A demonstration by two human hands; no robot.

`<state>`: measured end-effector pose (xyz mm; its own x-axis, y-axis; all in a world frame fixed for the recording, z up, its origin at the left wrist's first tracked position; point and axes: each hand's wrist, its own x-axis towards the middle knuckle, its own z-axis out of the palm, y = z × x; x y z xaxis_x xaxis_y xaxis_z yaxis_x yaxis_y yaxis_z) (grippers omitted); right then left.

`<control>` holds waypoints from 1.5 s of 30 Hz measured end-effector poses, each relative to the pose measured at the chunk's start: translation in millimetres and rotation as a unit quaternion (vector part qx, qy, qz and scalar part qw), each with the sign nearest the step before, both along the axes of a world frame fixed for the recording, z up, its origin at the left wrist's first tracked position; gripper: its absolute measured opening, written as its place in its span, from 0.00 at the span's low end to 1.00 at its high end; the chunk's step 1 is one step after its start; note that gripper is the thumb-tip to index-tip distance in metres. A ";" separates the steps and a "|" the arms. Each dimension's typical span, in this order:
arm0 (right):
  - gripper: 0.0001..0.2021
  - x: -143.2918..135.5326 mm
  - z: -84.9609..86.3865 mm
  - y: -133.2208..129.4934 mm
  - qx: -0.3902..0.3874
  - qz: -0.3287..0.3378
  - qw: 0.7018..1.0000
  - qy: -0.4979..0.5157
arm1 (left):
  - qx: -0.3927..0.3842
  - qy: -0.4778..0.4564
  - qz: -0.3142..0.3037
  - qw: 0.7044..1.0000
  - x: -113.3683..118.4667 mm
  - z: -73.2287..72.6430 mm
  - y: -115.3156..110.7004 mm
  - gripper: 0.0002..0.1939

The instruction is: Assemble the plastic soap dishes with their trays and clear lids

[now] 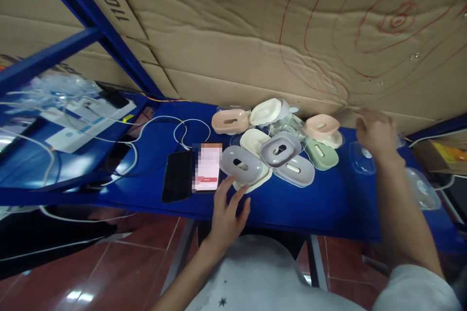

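My left hand (229, 211) has its fingers apart at the front edge of a grey oval dish (248, 167), which rests on a cream one. My right hand (375, 131) is raised at the right, above a clear plastic lid (363, 158); its fingers are blurred and what they hold, if anything, is hidden. Between the hands lies a pile of oval dishes: a mauve one (272, 153), a green one (317, 160), a pink one (321, 125), a peach one (221, 128) and a cream one (264, 112).
Left of the dishes lie a dark phone (177, 177) and a lit phone (208, 167) on the blue table (273, 216). White cables (156, 119) and a power strip (75, 131) are farther left. Another clear lid (422, 192) is at the right. Cardboard (226, 48) stands behind.
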<state>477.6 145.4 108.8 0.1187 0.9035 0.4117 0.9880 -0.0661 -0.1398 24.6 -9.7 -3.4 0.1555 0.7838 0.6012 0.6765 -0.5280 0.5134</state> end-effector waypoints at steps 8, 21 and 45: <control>0.15 110.7 -51.6 -35.8 -0.056 -0.133 0.989 0.036 | 0.041 -0.014 -0.070 0.997 18.9 9.3 -3.7 0.23; 0.26 133.8 -39.1 -19.3 -0.061 -0.121 0.983 0.120 | -0.020 -0.115 -0.132 0.984 50.8 33.3 -10.4 0.17; 0.31 -63.8 -34.2 -0.8 0.067 0.219 0.956 0.183 | -0.268 -0.446 -0.177 0.836 89.9 48.2 22.1 0.52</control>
<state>413.8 144.7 74.6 -0.0998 0.8417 0.5306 0.8004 0.3847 -0.4597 114.6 12.5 44.8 0.1126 0.9772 0.1801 -0.2508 -0.1474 0.9567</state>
